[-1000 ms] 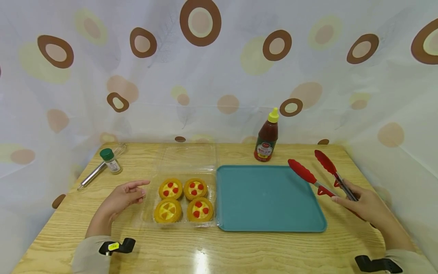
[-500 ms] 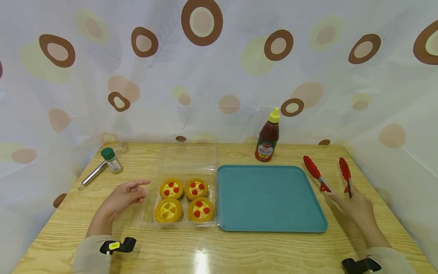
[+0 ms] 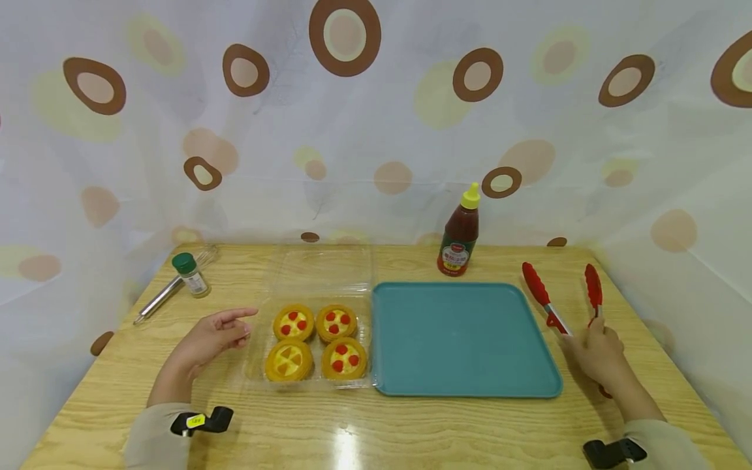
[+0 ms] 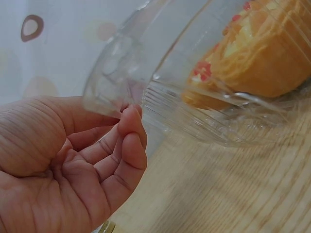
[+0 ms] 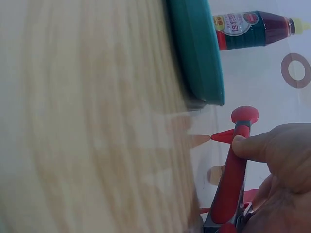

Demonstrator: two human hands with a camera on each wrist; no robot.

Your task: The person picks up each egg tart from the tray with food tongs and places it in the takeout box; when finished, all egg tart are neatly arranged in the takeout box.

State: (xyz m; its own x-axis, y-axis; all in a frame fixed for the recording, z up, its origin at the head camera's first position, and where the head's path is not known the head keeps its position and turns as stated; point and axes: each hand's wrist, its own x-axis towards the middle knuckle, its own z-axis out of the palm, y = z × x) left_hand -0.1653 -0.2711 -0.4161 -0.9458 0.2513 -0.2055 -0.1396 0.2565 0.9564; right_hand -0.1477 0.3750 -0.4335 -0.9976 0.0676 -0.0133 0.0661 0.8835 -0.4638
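In the head view my right hand (image 3: 600, 356) grips a pair of red-tipped metal tongs (image 3: 536, 286) beside the tray's right edge. The tongs' two arms are spread apart. In the right wrist view the thumb lies along the red handle of the tongs (image 5: 231, 182). My left hand (image 3: 208, 339) is just left of a clear plastic container (image 3: 252, 372), fingers loosely bent with the index finger pointing at it. Its fingertips meet the container's edge in the left wrist view; I cannot tell if they press it. Several egg tarts (image 3: 294, 324) sit inside, most with red pieces on top.
A teal tray (image 3: 464, 343) lies right of the container, whose clear lid (image 3: 323, 269) is folded back. Behind the tray stands a sauce bottle (image 3: 458, 240). At the far left, a green-capped seasoning jar (image 3: 190, 275) stands by a metal whisk (image 3: 160, 300).
My right hand has moved left and turned, bringing the tongs lower and more upright beside the tray. The spread between their tips has grown. The left hand stays put.
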